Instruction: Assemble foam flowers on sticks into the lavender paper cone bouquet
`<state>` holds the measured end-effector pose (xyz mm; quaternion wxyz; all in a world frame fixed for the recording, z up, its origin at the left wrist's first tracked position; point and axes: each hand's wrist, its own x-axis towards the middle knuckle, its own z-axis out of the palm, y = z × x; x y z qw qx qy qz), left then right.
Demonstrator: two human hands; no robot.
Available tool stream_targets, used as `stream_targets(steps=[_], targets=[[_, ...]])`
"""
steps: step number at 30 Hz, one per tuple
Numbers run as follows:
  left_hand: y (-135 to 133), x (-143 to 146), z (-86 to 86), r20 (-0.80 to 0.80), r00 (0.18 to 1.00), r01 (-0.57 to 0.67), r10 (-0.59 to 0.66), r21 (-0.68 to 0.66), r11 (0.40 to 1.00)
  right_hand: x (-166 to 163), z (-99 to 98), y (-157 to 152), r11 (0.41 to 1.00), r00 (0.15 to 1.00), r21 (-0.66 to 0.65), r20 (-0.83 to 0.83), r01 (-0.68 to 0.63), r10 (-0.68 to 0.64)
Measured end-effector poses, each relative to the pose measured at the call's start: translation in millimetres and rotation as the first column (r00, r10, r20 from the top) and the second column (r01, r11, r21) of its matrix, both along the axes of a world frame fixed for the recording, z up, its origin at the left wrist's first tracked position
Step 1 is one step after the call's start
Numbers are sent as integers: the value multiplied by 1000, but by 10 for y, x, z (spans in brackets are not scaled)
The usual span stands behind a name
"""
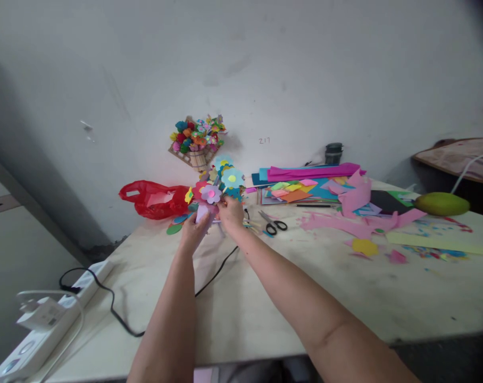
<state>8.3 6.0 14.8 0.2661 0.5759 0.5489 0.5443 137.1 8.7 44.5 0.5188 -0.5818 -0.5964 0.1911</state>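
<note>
Both my arms reach out over the table towards a bunch of paper flowers (217,186) in pink, red, blue and yellow. My left hand (194,230) is closed round the pale pink wrap at the bottom of the bunch. My right hand (230,211) is right beside it, its fingers pinched at the stems just under the blue flower. What the right fingers grip is too small to name. Flat paper petals (174,229) in green and blue lie on the table left of my left hand.
Black scissors (274,224) lie right of my hands. A red plastic bag (153,199), a second paper bouquet (197,138) against the wall, stacked coloured paper (305,183), pink scraps (357,218) and a green mango (441,204) crowd the table's back. A black cable (117,314) and power strip (46,330) lie left.
</note>
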Motion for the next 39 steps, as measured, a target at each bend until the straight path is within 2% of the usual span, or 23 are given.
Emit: stream_targets(steps=[7,14,20,26,32,39], targets=[[-12,-5,4,4,1000,10,-10,20,1000,8,-1,-17,999,999,-33,53,-8,10],[19,-48,-26,-58,998,-3,4,22,1000,14,12,-48,1000,999,8,49,7,-8],[-12,-35,0,-38,998,44,-42,37,998,0,7,-64,1000,998,-22,67,-1,2],[55,-85,-66,-16,998,67,-66,37,997,2,-14,-81,999,998,-29,54,33,-32],[71,-106,-91,-11,996,85,-85,49,995,-13,-22,-79,996,992,-69,120,58,-50],[80,-101,-108,-41,995,91,-88,68,994,23,-11,-135,998,990,-46,140,41,-34]])
